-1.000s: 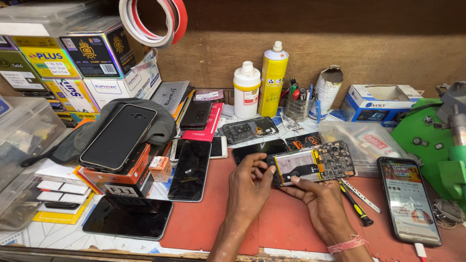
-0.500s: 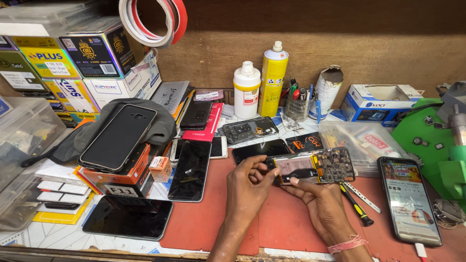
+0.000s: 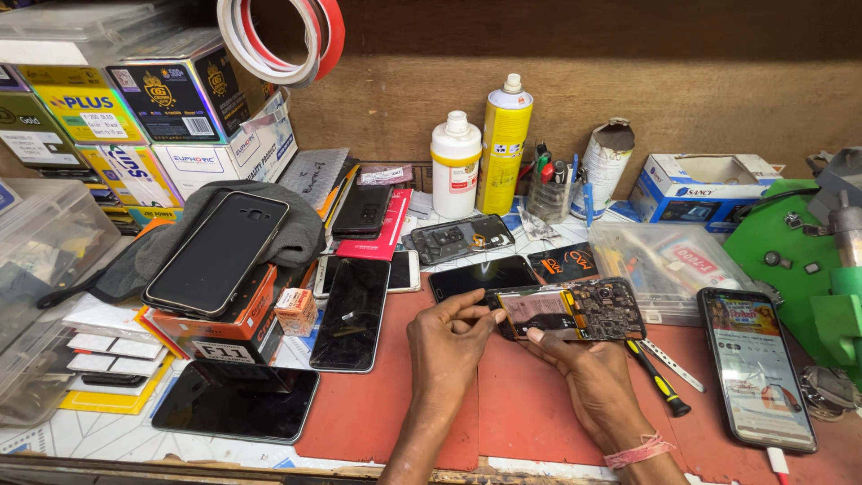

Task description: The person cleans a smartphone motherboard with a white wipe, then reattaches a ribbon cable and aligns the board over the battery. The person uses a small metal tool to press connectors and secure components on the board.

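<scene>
Both hands meet at centre of desk (image 3: 377, 422), over red mat (image 3: 503, 404). Left hand (image 3: 444, 346): fingers curled, thumb & forefinger pinching left end of opened phone (image 3: 567, 310). Right hand (image 3: 588, 377): partly closed, thumb on phone's lower edge, fingers underneath supporting it. Opened phone: back cover off, circuit board & battery exposed, held just above mat, long axis approx. horizontal, slightly tilted. Adjacent items: yellow-handled screwdriver (image 3: 658, 382) just right of right hand, on mat; lit smartphone (image 3: 757, 368) further right; dark phone (image 3: 352, 313) left of left hand; black phone (image 3: 482, 276) just behind opened phone. Rear of desk: white bottle (image 3: 455, 163) beside yellow spray can (image 3: 504, 144).
</scene>
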